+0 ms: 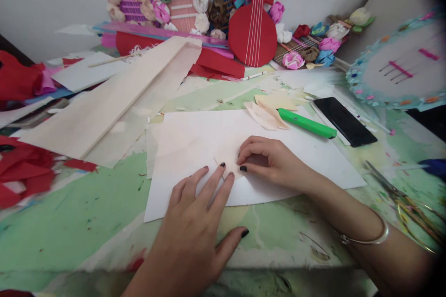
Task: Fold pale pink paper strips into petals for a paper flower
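My left hand point(198, 213) lies with its fingers stretched out, the fingertips pressing on the near side of a small cream paper piece point(230, 158). At that piece's right edge, the thumb and fingers of my right hand point(265, 160) are pinched together on it. Under both hands is a white sheet point(195, 125), with a larger pale cream sheet point(167, 144) over its left part. Folded cream paper scraps point(266, 113) rest at the sheet's far side, beside a green utility knife point(306, 124).
A black phone point(344, 120) lies to the right, with gold-handled scissors point(400, 199) nearer. Long folded cream paper point(114, 106) and red crepe paper point(24, 167) cover the left. Along the wall stand paper-flower crafts and a red lute-shaped model point(252, 32). A round decorated fan point(400, 65) is at right.
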`<state>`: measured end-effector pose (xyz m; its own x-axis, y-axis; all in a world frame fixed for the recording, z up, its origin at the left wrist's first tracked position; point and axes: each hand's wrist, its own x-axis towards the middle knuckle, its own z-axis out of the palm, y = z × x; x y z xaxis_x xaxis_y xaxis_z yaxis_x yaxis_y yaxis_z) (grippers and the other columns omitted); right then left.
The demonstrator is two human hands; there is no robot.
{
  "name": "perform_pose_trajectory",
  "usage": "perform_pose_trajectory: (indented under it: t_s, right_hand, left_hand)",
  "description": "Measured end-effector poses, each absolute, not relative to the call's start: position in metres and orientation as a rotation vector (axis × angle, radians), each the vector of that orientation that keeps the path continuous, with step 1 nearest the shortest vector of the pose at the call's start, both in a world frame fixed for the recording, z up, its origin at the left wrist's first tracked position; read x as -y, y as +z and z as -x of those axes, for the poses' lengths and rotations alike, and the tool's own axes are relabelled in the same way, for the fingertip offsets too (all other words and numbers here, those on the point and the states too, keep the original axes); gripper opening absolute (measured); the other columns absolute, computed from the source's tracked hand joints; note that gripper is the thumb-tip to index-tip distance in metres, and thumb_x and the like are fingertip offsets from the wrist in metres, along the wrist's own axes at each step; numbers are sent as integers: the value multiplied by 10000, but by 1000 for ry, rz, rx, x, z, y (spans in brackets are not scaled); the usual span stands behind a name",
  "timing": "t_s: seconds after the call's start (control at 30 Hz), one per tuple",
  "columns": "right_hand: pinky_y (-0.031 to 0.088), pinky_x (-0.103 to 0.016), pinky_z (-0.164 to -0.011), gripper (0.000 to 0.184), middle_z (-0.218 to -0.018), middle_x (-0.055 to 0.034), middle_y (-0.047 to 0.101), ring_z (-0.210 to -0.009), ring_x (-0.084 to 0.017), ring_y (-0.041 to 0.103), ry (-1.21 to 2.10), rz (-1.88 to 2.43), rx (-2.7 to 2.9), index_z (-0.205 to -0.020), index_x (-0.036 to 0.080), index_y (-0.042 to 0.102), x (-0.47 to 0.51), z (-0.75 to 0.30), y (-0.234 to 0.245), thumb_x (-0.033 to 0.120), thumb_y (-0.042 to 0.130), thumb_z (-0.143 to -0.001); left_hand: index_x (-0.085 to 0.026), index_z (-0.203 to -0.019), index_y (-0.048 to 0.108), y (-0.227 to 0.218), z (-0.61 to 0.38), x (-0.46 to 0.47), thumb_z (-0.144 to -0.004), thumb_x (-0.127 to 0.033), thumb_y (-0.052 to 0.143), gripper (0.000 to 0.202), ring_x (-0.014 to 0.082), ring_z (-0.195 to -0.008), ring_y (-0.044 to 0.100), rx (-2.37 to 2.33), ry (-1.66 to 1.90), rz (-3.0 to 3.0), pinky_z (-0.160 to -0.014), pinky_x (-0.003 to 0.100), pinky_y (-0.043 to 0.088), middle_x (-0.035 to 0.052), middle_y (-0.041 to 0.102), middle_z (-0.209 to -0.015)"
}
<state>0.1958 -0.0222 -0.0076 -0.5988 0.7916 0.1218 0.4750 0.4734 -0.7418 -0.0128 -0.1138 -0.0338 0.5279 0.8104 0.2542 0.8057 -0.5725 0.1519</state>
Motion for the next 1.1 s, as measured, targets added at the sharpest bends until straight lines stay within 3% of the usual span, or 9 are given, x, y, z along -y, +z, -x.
perform_pose_trajectory:
  t_s: [0.23,0.43,0.63,1.1]
  right_hand:
    - [470,-330,-834,80,-968,-44,569,-887,-164,576,894,1129,2262,-778,179,629,24,-191,-9,101,629,-763]
    - [465,-321,-825,66,-980,-46,559,-885,-159,568,920,1127,2254,-783,170,630,24,-190,-10,108,609,-782]
    - [460,-311,-812,80,-976,-44,564,-882,-157,565,921,1115,2258,-795,174,622,24,-191,-10,101,594,-783]
    - [457,-280,-767,74,-970,-42,553,-864,-146,558,917,1131,2267,-786,169,618,23,-190,-9,102,585,-790]
  left_hand:
    - [-154,-1428,326,-35,13,113,-862,-484,508,680,356,-1253,345,-1448,477,-2737,-986,501,291,105,409,-1444]
    - [-40,-1418,272,-36,13,114,-865,-455,519,735,345,-1253,347,-1465,543,-2747,-998,471,305,156,437,-1403]
    - [-91,-1337,403,-34,12,114,-858,-456,523,613,354,-1261,343,-1464,499,-2738,-999,496,302,140,427,-1422]
    - [-151,-1397,383,-35,13,112,-849,-474,524,652,367,-1249,354,-1438,488,-2741,-982,514,301,108,424,-1435]
